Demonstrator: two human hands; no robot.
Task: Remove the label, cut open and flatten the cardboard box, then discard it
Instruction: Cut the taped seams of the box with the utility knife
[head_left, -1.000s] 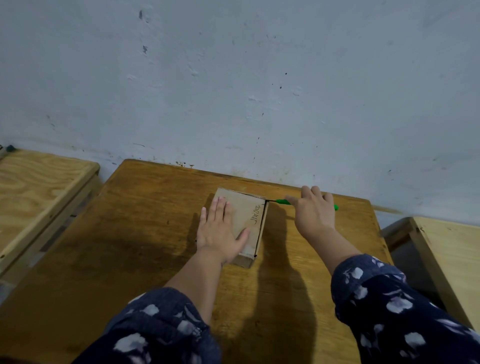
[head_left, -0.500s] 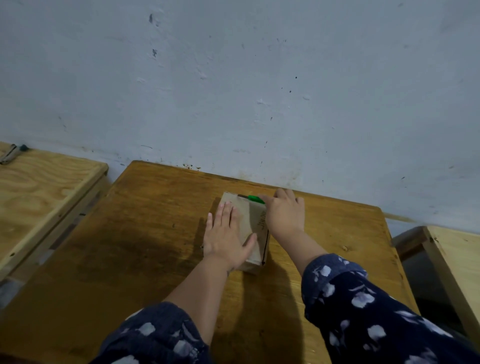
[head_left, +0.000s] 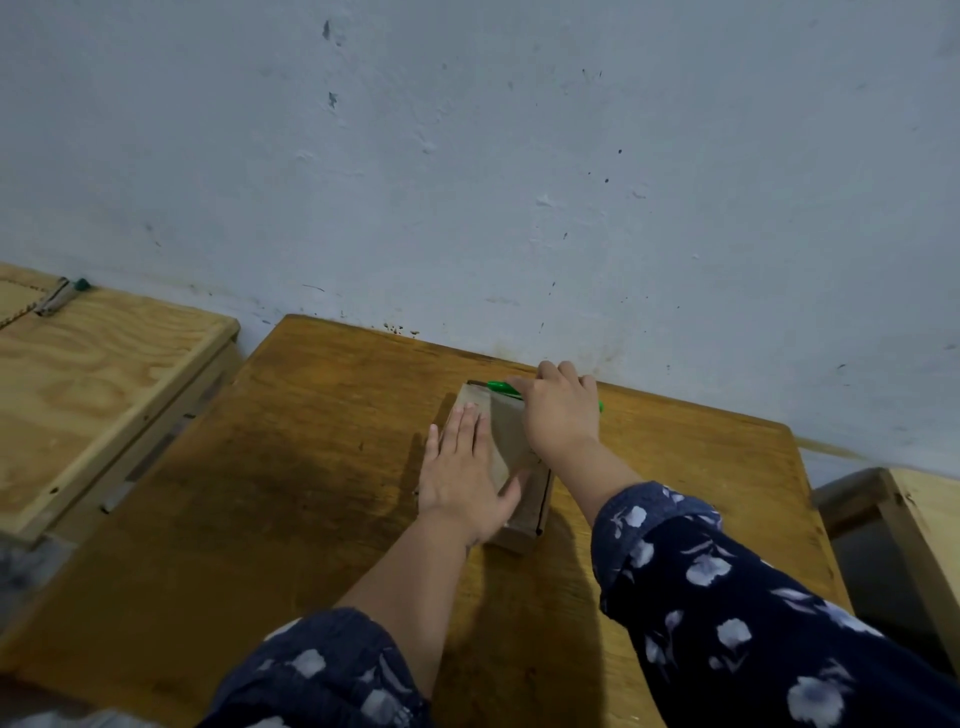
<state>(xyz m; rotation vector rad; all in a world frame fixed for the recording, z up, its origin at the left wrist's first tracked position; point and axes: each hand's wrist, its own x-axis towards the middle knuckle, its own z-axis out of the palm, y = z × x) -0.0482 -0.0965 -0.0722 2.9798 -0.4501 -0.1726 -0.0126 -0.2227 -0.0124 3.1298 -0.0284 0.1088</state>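
Observation:
A small brown cardboard box (head_left: 506, 431) lies flat on the dark wooden table (head_left: 291, 467), near the wall. My left hand (head_left: 465, 480) rests palm down on the box's top, fingers spread. My right hand (head_left: 561, 410) is closed around a green cutter (head_left: 501, 387), whose tip lies at the far edge of the box top. The hand hides most of the cutter; its green rear end (head_left: 600, 406) sticks out on the right. No label shows on the visible cardboard.
A pale plywood surface (head_left: 93, 395) stands to the left, with a small tool (head_left: 54, 299) at its far end. Another pale wooden piece (head_left: 924, 525) is at the right. The blue-grey wall (head_left: 519, 182) runs just behind the table.
My right hand has carried the green cutter from the box's right side across to its far top edge. My left hand has stayed flat on the box.

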